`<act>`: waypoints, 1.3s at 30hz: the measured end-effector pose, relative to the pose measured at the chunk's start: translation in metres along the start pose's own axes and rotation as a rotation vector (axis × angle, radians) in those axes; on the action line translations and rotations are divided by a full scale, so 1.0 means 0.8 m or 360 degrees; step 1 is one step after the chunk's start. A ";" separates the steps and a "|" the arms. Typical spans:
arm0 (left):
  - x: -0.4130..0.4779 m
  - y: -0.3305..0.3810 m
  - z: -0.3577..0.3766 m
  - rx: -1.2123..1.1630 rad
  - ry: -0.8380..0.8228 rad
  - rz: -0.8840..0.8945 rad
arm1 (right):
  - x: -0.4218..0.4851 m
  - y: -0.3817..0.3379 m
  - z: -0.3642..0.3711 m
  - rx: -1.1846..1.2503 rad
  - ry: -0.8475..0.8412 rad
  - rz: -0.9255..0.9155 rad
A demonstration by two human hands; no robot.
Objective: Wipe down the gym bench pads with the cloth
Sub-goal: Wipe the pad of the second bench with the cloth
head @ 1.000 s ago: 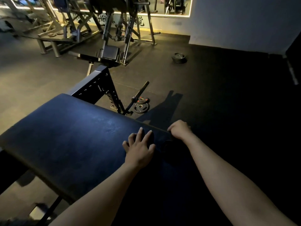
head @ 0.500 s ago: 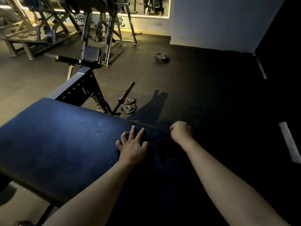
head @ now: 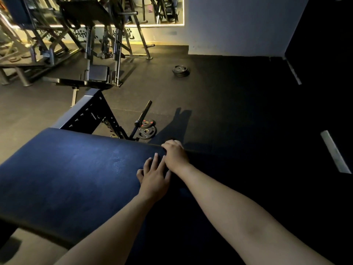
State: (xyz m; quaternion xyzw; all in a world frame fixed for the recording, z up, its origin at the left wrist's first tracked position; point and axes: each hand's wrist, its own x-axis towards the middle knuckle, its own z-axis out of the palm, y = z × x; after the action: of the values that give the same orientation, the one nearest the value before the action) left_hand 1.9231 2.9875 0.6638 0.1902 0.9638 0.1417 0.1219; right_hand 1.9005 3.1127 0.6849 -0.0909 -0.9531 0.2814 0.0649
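Observation:
A dark blue bench pad [head: 76, 178] fills the lower left, and its right part sinks into deep shadow. My left hand [head: 153, 178] lies flat on the pad with its fingers apart and holds nothing. My right hand [head: 174, 153] is curled into a fist at the pad's far edge, just beyond the left fingertips and almost touching them. It seems closed on a dark cloth, which is lost in the shadow beneath the hand. Both forearms reach in from the bottom edge.
The bench's black perforated frame [head: 89, 109] slopes up behind the pad. A short bar [head: 142, 116] and two small weight plates [head: 147, 131] lie on the floor beyond the far edge. More plates [head: 180, 70] sit farther back, and machines [head: 99, 54] stand along the mirrored wall.
My right hand has slid left along the pad's far edge until it is next to the left hand. The left hand has stayed flat on the pad.

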 end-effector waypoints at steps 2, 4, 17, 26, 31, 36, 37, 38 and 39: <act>-0.001 0.005 -0.001 -0.0023 -0.0031 -0.0008 | -0.007 0.025 -0.007 -0.0040 0.0016 0.0035; -0.005 0.008 0.000 -0.0055 -0.0021 -0.0031 | -0.014 0.059 -0.019 -0.0037 0.0041 0.0154; -0.011 0.005 0.010 -0.0038 0.0047 -0.0051 | 0.005 0.050 -0.026 0.0022 -0.0004 0.0285; -0.011 0.005 0.013 -0.0002 0.0110 -0.0045 | 0.027 0.058 -0.024 -0.0269 -0.0241 0.0348; -0.012 0.007 0.014 -0.0005 0.0144 -0.0074 | 0.022 0.119 -0.077 -0.0508 -0.0347 0.0827; -0.013 0.009 0.011 -0.0020 0.0133 -0.0087 | 0.041 0.105 -0.072 -0.0274 -0.0480 0.0762; -0.013 0.009 0.010 -0.0021 0.0137 -0.0087 | 0.051 0.096 -0.063 -0.0184 -0.0513 0.0705; -0.013 0.010 0.010 -0.0021 0.0144 -0.0087 | 0.062 0.087 -0.053 -0.0107 -0.0565 0.0648; -0.014 0.010 0.010 -0.0018 0.0152 -0.0089 | 0.073 0.078 -0.042 -0.0035 -0.0617 0.0592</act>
State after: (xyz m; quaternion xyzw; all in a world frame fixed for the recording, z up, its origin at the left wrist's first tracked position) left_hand 1.9380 2.9922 0.6605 0.1556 0.9726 0.1527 0.0807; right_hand 1.8580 3.1942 0.6829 -0.2096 -0.9176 0.2904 -0.1726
